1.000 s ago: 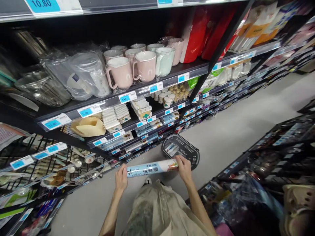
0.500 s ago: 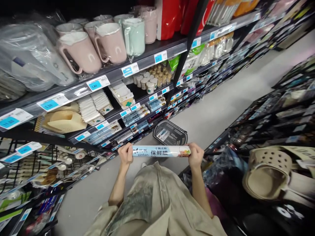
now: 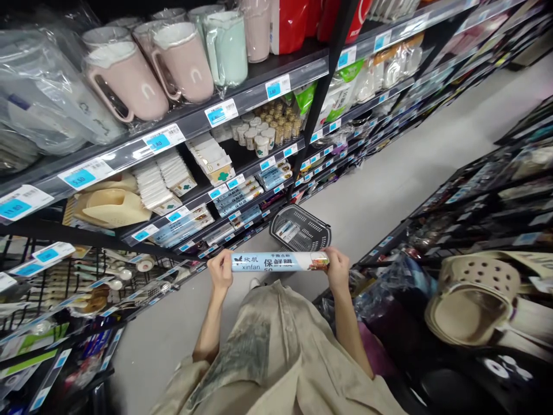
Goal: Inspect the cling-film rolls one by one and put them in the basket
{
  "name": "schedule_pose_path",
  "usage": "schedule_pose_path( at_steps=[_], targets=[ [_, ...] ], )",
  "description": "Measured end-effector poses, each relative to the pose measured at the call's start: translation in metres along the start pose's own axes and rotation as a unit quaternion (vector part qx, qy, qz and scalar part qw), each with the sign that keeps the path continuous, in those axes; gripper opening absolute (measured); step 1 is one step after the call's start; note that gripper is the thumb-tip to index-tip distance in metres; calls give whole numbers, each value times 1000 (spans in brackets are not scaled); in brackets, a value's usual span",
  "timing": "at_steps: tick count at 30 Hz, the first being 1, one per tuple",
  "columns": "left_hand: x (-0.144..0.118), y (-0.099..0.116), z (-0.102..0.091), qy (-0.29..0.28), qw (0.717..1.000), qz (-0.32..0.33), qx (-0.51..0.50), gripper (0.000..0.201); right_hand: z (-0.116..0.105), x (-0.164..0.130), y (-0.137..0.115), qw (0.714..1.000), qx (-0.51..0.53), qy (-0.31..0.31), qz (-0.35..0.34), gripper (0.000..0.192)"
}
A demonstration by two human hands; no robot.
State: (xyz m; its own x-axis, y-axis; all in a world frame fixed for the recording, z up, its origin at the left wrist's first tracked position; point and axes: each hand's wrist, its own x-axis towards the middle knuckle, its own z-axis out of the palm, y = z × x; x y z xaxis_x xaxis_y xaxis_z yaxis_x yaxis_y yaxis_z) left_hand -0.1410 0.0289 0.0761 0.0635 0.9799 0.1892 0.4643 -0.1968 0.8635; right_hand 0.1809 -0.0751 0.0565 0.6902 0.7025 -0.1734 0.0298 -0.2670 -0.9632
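In the centre of the frame, slightly below the middle, we see a printed roll (image 3: 280, 262), which is held level and has its label turned to us; on it we can read "xinfan". The left hand (image 3: 220, 270) grips its left end, with the fingers curled around it, and the right hand (image 3: 338, 268) grips its right end in the same manner. So both hands are narrow on this one thing, and the roll stretches between them, above the beige shirt (image 3: 287, 340).

Just behind the roll, we find a dark basket (image 3: 314, 223) on the grey floor (image 3: 168, 334), with some packets (image 3: 287, 231) lying inside it, but we cannot tell exactly what they are.

On the shelves in the upper left of the frame, we notice pink mugs (image 3: 184, 66) and a mint-green mug (image 3: 228, 52), wrapped in clear plastic. Under them stand pale yellow scoops (image 3: 116, 207) and small jars (image 3: 261, 144); lower, near the centre, we see similar blue rolls (image 3: 237, 196) in a stack. At the right side of the frame there is a cream strainer (image 3: 481, 271) with round holes.
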Motion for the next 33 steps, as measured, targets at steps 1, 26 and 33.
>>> schedule_pose_path(
  at_steps=[1, 26, 33],
  targets=[
    [1, 0, 0, -4, 1000, -14, -13, 43, 1, -1, -2, 1000, 7, 2, 7, 38],
    [15, 19, 28, 197, 813, -208, -508, 41, 3, -13, 28, 916, -217, -145, -304, 46],
    [13, 32, 29, 148, 807, -151, -551, 36, -2, -15, 18, 902, -245, -96, -341, 34]
  ],
)
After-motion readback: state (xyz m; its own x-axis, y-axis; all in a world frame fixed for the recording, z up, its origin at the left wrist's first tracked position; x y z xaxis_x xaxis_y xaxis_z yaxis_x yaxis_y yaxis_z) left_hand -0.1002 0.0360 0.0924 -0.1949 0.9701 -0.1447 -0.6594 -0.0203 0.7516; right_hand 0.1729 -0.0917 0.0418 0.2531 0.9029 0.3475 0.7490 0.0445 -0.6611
